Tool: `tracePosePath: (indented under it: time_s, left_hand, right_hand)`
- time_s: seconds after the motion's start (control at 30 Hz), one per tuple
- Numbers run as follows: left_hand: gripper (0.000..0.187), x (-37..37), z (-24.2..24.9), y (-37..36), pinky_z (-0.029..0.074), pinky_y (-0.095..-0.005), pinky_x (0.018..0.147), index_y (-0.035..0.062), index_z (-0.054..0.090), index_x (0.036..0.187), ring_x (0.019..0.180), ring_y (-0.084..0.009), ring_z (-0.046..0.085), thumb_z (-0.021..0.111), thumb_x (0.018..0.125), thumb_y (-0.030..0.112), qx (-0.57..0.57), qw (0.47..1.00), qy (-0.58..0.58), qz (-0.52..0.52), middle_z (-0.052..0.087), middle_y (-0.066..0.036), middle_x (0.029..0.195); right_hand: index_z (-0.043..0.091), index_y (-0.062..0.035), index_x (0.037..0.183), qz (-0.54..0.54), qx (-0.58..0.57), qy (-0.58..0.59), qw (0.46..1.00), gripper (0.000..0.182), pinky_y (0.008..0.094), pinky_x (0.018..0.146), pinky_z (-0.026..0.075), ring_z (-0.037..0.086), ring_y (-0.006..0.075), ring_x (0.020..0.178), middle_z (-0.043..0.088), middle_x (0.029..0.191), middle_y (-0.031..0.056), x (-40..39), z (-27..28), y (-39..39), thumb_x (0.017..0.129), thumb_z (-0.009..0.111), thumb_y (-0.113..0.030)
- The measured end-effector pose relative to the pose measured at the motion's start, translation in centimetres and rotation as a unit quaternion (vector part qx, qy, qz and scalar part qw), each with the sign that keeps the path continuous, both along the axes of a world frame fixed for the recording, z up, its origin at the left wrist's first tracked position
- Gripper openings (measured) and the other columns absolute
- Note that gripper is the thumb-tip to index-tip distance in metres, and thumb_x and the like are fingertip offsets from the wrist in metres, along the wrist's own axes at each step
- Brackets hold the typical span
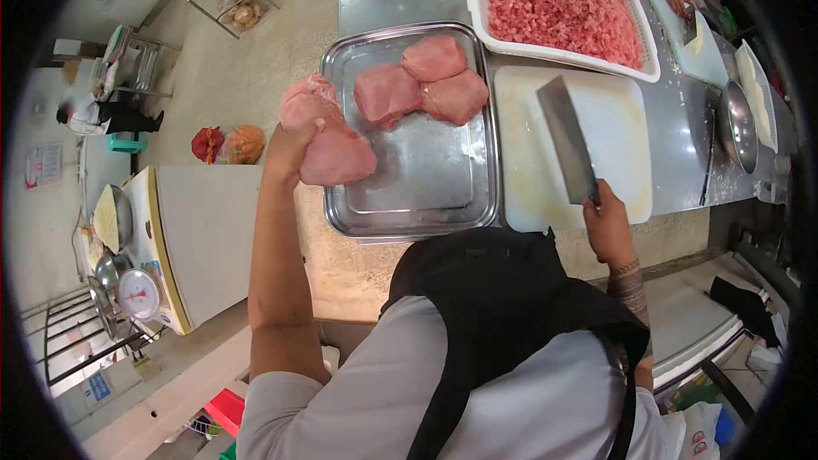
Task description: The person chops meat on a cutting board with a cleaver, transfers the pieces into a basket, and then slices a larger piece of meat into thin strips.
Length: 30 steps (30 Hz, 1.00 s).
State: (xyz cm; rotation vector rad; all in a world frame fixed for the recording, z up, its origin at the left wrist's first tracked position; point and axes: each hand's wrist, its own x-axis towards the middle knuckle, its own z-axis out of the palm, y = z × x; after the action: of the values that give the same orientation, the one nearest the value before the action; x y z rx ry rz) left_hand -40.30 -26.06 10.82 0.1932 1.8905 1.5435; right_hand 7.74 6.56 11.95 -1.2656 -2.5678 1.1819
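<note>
A large piece of raw meat [328,140] is gripped in my left hand [294,146], raised at the left edge of a metal tray [409,226]. Three more pieces of raw meat [423,81] lie together in the upper part of that tray. My right hand [607,226] is closed round the handle of a cleaver [567,138]. Its broad blade points up and to the left over a white cutting board [520,192], which stands just right of the tray. Whether the blade touches the board I cannot tell.
Beyond the board, a white basket [652,55] holds diced meat. At the upper right a co-worker's hands [677,0] hold a knife at another board [711,68]. A metal bowl [737,123] sits at the right. A scale [139,295] stands at the lower left.
</note>
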Motion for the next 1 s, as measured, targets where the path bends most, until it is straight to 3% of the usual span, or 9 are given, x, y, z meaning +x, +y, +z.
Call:
tracePosePath:
  time_s: [0.03,0.17,0.27,0.57,0.67,0.73,0.77,0.87,1.0]
  left_hand:
    - [0.059,2.0,1.2,0.5,0.057,-0.0379,0.098,-0.0017,0.061,0.139,0.113,-0.0234,0.071,0.083,0.088,0.018,0.015,1.000,0.001,0.012,0.071,-0.013,0.129]
    - [0.055,8.8,1.6,4.2,0.056,-0.0377,0.101,-0.0017,0.061,0.139,0.114,-0.0229,0.070,0.083,0.091,0.016,0.116,0.993,-0.013,0.015,0.071,-0.012,0.128]
    - [0.056,14.4,0.8,8.2,0.056,-0.0378,0.100,-0.0019,0.061,0.139,0.115,-0.0223,0.070,0.084,0.090,0.015,0.121,0.992,-0.042,0.023,0.071,-0.012,0.128]
    - [0.063,31.9,-1.9,20.6,0.056,-0.0404,0.102,-0.0046,0.050,0.147,0.122,-0.0263,0.067,0.079,0.097,0.021,0.184,0.966,-0.164,0.080,0.066,-0.017,0.136]
    - [0.065,35.2,-2.3,23.2,0.053,-0.0411,0.105,-0.0055,0.053,0.143,0.128,-0.0261,0.063,0.084,0.091,0.019,0.222,0.961,-0.144,0.081,0.062,-0.018,0.140]
    - [0.072,35.3,-5.7,23.6,0.049,-0.0448,0.109,-0.0062,0.052,0.144,0.131,-0.0312,0.059,0.087,0.087,0.022,-0.027,0.995,0.067,0.071,0.057,-0.022,0.145]
    - [0.075,35.4,-6.8,23.2,0.047,-0.0466,0.112,-0.0066,0.051,0.144,0.133,-0.0337,0.057,0.088,0.085,0.024,-0.154,0.971,0.169,0.064,0.054,-0.024,0.147]
    - [0.084,36.2,-4.5,21.7,0.044,-0.0485,0.115,-0.0098,0.046,0.147,0.137,-0.0436,0.052,0.086,0.084,0.027,-0.239,0.899,0.366,0.005,0.049,-0.031,0.150]
    - [0.070,37.4,-3.5,21.8,0.041,-0.0503,0.117,-0.0022,0.054,0.141,0.138,-0.0480,0.048,0.083,0.081,0.020,-0.187,0.869,0.451,-0.078,0.049,-0.032,0.149]
  right_hand:
    - [0.057,0.0054,0.129,-0.002,0.008,0.009,1.000,0.031,0.0410,0.071,0.055,0.070,0.0327,0.079,0.073,0.096,0.0239,1.1,-0.5,0.4,0.100,0.061,-0.004]
    - [0.058,0.0052,0.130,-0.022,0.018,-0.011,1.000,0.032,0.0425,0.074,0.056,0.072,0.0337,0.084,0.074,0.100,0.0263,3.4,0.1,1.8,0.100,0.060,-0.005]
    - [0.057,0.0068,0.129,-0.015,0.022,-0.012,1.000,0.034,0.0478,0.082,0.057,0.073,0.0465,0.095,0.073,0.104,0.0319,4.6,0.5,3.2,0.099,0.063,-0.008]
    - [0.055,0.0031,0.136,0.006,0.024,-0.063,0.998,0.047,0.0511,0.084,0.058,0.073,0.0479,0.096,0.074,0.102,0.0301,10.2,0.9,7.9,0.097,0.068,-0.019]
    - [0.055,0.0012,0.134,0.053,0.022,-0.051,0.997,0.044,0.0535,0.083,0.057,0.072,0.0489,0.095,0.073,0.099,0.0294,11.4,1.7,9.0,0.097,0.067,-0.018]
    - [0.054,0.0012,0.136,0.090,0.040,-0.054,0.994,0.044,0.0551,0.083,0.056,0.071,0.0496,0.096,0.072,0.100,0.0300,12.5,0.0,9.9,0.097,0.065,-0.017]
    - [0.053,0.0012,0.136,0.110,0.048,-0.054,0.991,0.044,0.0558,0.084,0.056,0.071,0.0499,0.096,0.072,0.101,0.0303,13.0,-0.7,10.3,0.098,0.065,-0.016]
    - [0.051,0.0017,0.137,0.150,0.042,-0.034,0.987,0.043,0.0576,0.084,0.055,0.069,0.0508,0.097,0.071,0.101,0.0313,13.6,-2.6,11.5,0.098,0.063,-0.014]
    - [0.054,0.0012,0.136,0.170,0.045,-0.034,0.984,0.040,0.0567,0.081,0.054,0.069,0.0503,0.095,0.071,0.099,0.0310,13.1,-1.7,11.3,0.100,0.061,-0.013]
